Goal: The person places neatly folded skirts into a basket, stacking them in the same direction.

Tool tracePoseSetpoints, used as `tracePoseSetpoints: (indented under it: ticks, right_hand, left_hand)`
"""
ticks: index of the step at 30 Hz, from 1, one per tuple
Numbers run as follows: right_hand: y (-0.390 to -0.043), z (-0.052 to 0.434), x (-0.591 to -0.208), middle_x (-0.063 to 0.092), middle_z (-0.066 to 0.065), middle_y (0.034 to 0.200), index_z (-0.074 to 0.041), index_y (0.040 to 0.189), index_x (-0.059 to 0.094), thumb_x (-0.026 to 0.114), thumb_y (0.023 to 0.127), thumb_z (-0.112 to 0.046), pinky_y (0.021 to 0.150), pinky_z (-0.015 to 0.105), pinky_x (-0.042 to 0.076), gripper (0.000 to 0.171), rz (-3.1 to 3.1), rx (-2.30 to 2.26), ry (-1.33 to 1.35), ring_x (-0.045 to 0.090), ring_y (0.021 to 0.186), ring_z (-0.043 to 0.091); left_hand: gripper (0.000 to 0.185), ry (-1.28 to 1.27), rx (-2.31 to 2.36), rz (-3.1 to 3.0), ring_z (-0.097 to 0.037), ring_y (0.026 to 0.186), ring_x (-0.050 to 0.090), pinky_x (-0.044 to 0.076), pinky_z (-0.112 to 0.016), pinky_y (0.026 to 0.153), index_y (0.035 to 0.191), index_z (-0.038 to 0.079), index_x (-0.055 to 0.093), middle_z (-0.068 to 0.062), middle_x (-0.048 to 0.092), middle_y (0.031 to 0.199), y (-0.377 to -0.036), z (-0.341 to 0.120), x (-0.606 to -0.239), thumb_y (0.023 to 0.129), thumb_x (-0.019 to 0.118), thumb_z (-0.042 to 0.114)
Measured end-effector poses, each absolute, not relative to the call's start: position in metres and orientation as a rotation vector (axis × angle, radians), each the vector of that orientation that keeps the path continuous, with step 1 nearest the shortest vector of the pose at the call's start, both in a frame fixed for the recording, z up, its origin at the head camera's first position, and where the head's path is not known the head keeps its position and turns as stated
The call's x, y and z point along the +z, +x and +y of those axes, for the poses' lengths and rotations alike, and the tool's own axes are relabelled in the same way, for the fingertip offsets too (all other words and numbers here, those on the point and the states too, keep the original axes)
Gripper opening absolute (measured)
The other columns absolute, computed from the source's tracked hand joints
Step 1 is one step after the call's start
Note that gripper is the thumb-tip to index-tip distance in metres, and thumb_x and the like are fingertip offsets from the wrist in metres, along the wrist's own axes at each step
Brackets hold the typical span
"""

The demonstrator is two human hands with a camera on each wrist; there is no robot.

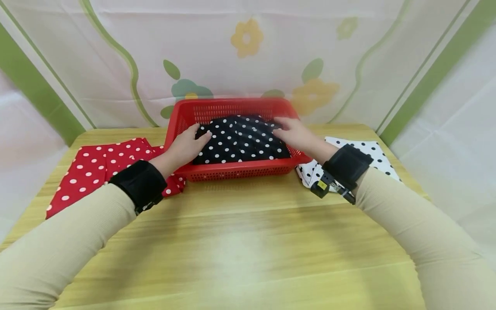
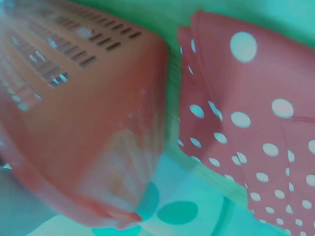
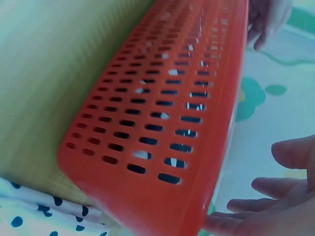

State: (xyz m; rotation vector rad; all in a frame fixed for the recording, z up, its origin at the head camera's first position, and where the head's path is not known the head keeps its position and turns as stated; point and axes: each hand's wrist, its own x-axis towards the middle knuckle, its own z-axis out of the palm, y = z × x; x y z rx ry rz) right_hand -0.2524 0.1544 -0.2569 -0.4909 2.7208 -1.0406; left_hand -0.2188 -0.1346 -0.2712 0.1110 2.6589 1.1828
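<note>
A pale wooden table (image 1: 248,241) stands before a white curtain printed with flowers and green bands. At the far middle of the table sits a red slotted plastic basket (image 1: 236,170), its long axis running left to right across the view, its open side up.

Inside the basket lies a folded black cloth with white dots (image 1: 240,140). Its long axis follows the basket's, left to right, and it fills most of the floor.

The left hand (image 1: 185,146) rests on the left end of the black cloth, fingers extended and lying flat on the fabric, not curled round it. The right hand (image 1: 296,134) rests on the right end of the cloth, fingers likewise extended toward the far edge. In the right wrist view the right hand's fingers (image 3: 275,189) appear spread and loosely straight beside the basket's end wall (image 3: 162,123). Both wrists carry black straps over beige sleeves.

A red cloth with white dots (image 1: 97,170) lies flat on the table left of the basket, its near corner touching the basket's front left corner. A white cloth with black dots (image 1: 368,157) lies right of the basket, partly hidden by the right wrist.
</note>
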Motion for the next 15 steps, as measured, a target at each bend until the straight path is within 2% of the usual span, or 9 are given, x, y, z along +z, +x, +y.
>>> tracePoseSetpoints:
  ticks: [3,8,12,15]
  right_hand:
    - [-0.246,0.155,-0.256,0.027,0.023,0.154,0.005,0.150,0.027,0.046,0.101,-0.015,0.116,0.047,0.018,0.056,2.746,-0.973,-0.522,0.022,0.143,0.035]
    - [-0.239,0.158,-0.259,0.020,0.021,0.157,0.002,0.152,0.024,0.048,0.101,-0.019,0.117,0.049,0.014,0.059,2.766,-0.970,-0.505,0.015,0.146,0.034]
    - [-0.232,0.161,-0.260,0.011,0.022,0.159,0.002,0.153,0.020,0.046,0.102,-0.021,0.117,0.050,0.010,0.061,2.775,-0.934,-0.554,0.008,0.147,0.035]
    - [-0.223,0.163,-0.260,0.008,0.024,0.159,0.004,0.152,0.020,0.045,0.103,-0.022,0.117,0.053,0.008,0.061,2.776,-0.892,-0.603,0.006,0.146,0.038]
  left_hand:
    - [0.070,0.185,1.141,2.697,-0.039,0.141,0.023,0.021,-0.056,0.113,0.154,-0.001,0.007,-0.023,0.020,0.156,-0.210,-0.136,-0.268,0.104,0.042,0.034]
    - [0.075,0.171,1.185,2.696,-0.038,0.144,0.017,0.020,-0.057,0.113,0.155,0.003,0.001,-0.021,0.016,0.158,-0.200,-0.137,-0.264,0.103,0.044,0.035]
    - [0.079,0.206,1.171,2.753,-0.038,0.146,0.002,0.016,-0.059,0.113,0.155,0.004,-0.004,-0.021,0.009,0.159,-0.189,-0.139,-0.261,0.102,0.046,0.035]
    - [0.082,0.272,1.122,2.819,-0.039,0.146,-0.005,0.020,-0.063,0.110,0.154,0.002,-0.004,-0.022,0.008,0.159,-0.180,-0.139,-0.261,0.101,0.050,0.035]
